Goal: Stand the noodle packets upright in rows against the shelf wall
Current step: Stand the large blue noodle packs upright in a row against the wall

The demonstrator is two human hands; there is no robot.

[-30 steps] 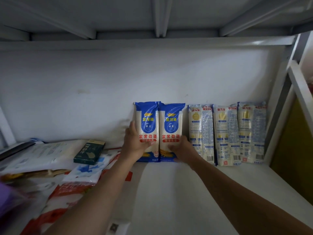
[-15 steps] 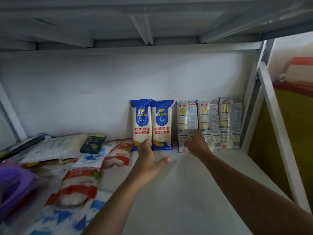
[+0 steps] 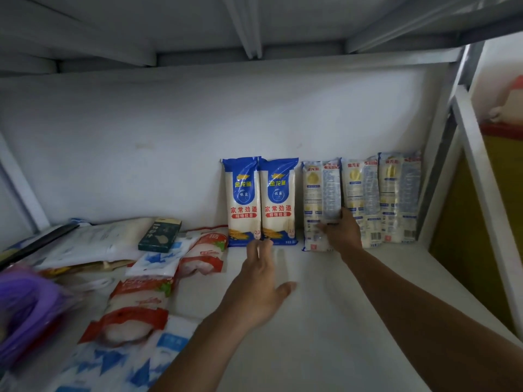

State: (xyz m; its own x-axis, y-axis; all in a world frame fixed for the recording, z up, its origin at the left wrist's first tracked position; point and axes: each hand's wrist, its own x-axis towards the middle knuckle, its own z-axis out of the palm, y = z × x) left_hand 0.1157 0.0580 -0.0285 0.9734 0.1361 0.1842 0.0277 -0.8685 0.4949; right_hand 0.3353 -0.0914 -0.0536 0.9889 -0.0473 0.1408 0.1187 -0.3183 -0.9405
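Observation:
Two blue-and-white noodle packets (image 3: 244,202) (image 3: 278,201) stand upright side by side against the white back wall (image 3: 141,137). To their right stand three pale yellow-and-white packets (image 3: 321,199) (image 3: 360,199) (image 3: 399,196), also upright. My right hand (image 3: 341,233) rests on the lower front of the leftmost pale packet, fingers pressed to it. My left hand (image 3: 259,290) hovers over the shelf board in front of the blue packets, fingers spread, holding nothing.
Red-and-white packets (image 3: 135,315) and blue-and-white bags (image 3: 158,258) lie flat at the left, with a dark green box (image 3: 160,234) on top. A purple thing (image 3: 25,312) sits at the far left edge. A white shelf post (image 3: 481,193) stands at the right.
Both hands left the blue packets. My left hand drew back toward me and opened. My right hand shifted right onto the leftmost pale packet. The camera pulled back and turned a little.

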